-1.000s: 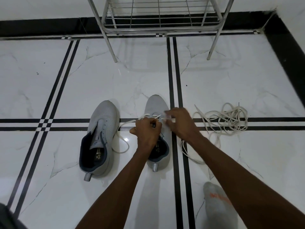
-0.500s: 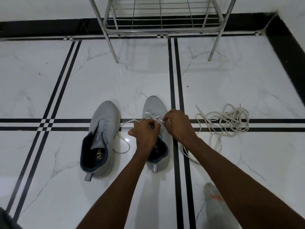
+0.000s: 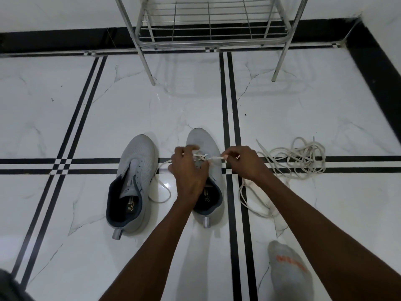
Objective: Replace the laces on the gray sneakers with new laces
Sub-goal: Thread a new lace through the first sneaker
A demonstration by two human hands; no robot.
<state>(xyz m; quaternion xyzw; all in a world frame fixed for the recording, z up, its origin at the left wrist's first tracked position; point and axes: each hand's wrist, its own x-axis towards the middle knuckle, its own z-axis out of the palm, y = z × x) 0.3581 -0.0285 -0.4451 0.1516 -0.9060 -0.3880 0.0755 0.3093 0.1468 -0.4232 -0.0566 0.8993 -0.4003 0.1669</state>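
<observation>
We see right hand (image 3: 245, 162) pinching white lace (image 3: 214, 158) tip beside right sneaker (image 3: 206, 177). Left hand (image 3: 188, 170) over sneaker's eyelets, fingers spread loose, grip unclear. Left sneaker (image 3: 134, 183) unlaced, just beside. Spare lace pile (image 3: 299, 159) right, on marble floor (image 3: 86, 224).

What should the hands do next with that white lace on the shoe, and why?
Probably pull the lace tip on through with the right hand until it sits snug. That hand pinches the tip just past the right sneaker, while the left hand rests over the eyelets. Only the rows nearest the toe look crossed, and a slack loop lies on the floor.
</observation>
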